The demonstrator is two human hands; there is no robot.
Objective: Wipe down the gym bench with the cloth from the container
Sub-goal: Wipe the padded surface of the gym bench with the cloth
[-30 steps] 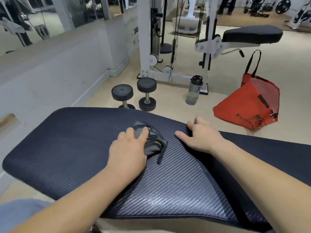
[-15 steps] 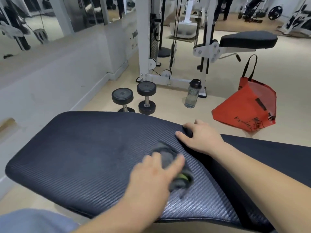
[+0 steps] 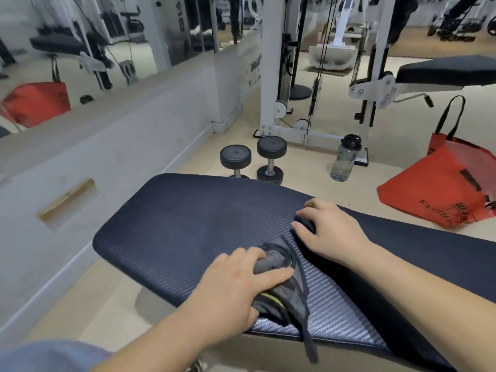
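Observation:
The gym bench point(image 3: 174, 226) is a dark, ribbed pad that fills the middle of the view. A bunched grey cloth point(image 3: 279, 285) with a yellow-green patch lies on the pad's near right part, one strip hanging over the front edge. My left hand point(image 3: 236, 285) presses down on the cloth with fingers spread over it. My right hand point(image 3: 330, 232) rests on the pad at the gap between its two sections, fingers curled on the pad's edge. The red bag point(image 3: 442, 194) lies open on the floor at the right.
Two black dumbbells point(image 3: 252, 162) and a clear water bottle point(image 3: 345, 159) stand on the floor beyond the bench. A white cable machine point(image 3: 271, 76) and another padded seat point(image 3: 445, 71) are behind them. A low wall with mirrors point(image 3: 107, 146) runs along the left.
My left hand slid the cloth from the pad's far middle toward the near right edge. My right hand stayed at the gap. The view turned left.

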